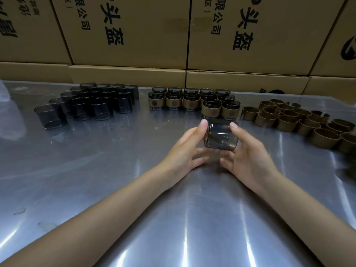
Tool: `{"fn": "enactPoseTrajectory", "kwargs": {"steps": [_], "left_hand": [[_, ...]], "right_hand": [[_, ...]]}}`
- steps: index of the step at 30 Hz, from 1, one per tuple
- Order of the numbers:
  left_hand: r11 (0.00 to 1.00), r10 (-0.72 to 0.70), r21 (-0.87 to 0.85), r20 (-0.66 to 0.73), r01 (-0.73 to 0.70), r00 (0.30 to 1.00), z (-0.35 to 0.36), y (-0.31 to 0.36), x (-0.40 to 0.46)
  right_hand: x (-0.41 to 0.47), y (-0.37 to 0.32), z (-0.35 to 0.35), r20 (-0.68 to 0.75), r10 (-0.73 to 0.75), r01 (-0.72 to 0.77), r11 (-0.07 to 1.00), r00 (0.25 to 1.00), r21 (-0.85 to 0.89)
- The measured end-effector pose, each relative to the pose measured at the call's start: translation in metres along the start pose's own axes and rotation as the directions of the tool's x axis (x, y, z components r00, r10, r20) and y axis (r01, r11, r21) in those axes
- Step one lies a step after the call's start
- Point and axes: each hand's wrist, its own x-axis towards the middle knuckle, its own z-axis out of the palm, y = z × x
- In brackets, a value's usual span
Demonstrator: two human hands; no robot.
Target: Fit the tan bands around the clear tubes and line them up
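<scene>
Tube (220, 136), clear smoky, one, unbanded: held above the table (96, 170) near the centre of the view, tilted, between both hands. Left hand (185, 153): thumb up along the tube's left wall, fingers spread loosely beneath it. Right hand (244, 157): thumb on the tube's right wall, fingers curled under its base. Both hands grip the same tube.

Bare tubes (90, 105), at 10 o'clock from the hands: a dense cluster standing upright, rows touching; roughly twenty, the rear ones overlapping too much for an exact count.

Banded tubes (192, 102), at 12 o'clock: upright in five columns, each with a tan band round its middle. Three columns show three deep, two columns at right run four deep with their front pair just beyond the held tube; about seventeen, rear rows partly hidden.

Loose tan bands (294, 120), at 2 to 3 o'clock: empty rings standing on edge, packed side by side and trailing off the right edge; upward of twenty-five visible, the total cannot be told.

Cardboard cartons (131, 35), at 12 o'clock behind everything: stacked wall, six fronts visible, black print.

Table: shiny metal sheet, reflective.
</scene>
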Motion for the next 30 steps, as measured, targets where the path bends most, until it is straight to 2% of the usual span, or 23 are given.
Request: {"fn": "enactPoseTrajectory", "kwargs": {"steps": [2,5,11,13,15,17,18,20,23,26,30], "left_hand": [[0.999,-0.03,-0.014,0.052,0.03,0.998,-0.006,0.003,0.001],[0.999,-0.052,-0.002,0.059,0.052,0.997,-0.007,0.005,0.0],[0.996,0.026,-0.085,0.028,-0.024,0.999,-0.011,-0.004,0.002],[0.992,0.081,-0.102,0.023,-0.078,0.996,-0.013,-0.007,0.002],[0.991,0.131,-0.038,-0.002,-0.131,0.991,-0.014,-0.01,0.003],[0.986,0.164,0.033,-0.022,-0.164,0.986,-0.013,-0.012,0.004],[0.984,0.172,0.049,-0.028,-0.17,0.985,-0.013,-0.012,0.004],[0.983,0.175,0.067,-0.039,-0.172,0.984,-0.013,-0.013,0.004],[0.985,0.153,0.086,-0.028,-0.15,0.988,-0.014,-0.012,0.004],[0.992,0.101,0.084,-0.058,-0.096,0.993,-0.011,-0.007,0.004],[0.995,0.073,0.071,-0.086,-0.066,0.994,-0.008,-0.004,0.006]], "right_hand": [[0.001,-0.001,-0.005,0.038,-0.032,0.033,0.999,0.999,-0.027],[0.003,-0.002,-0.008,0.101,-0.051,0.05,0.999,0.994,0.005],[0.006,-0.001,-0.014,0.192,-0.035,0.027,0.999,0.981,0.042],[0.007,-0.001,-0.012,0.154,0.002,0.0,1.0,0.988,-0.014],[0.009,0.002,-0.005,0.05,0.019,-0.011,0.988,0.999,-0.155],[0.011,0.007,0.0,-0.043,-0.026,0.011,0.953,0.999,-0.303],[0.011,0.009,0.001,-0.072,-0.043,0.018,0.948,0.997,-0.317],[0.012,0.008,0.0,-0.086,-0.029,0.006,0.965,0.996,-0.261],[0.011,0.004,-0.009,0.013,0.01,-0.008,0.987,1.0,-0.158],[0.01,0.002,-0.018,0.091,-0.019,0.024,0.998,0.996,-0.054],[0.009,0.004,-0.019,0.151,-0.073,0.09,0.99,0.986,-0.106]]}}
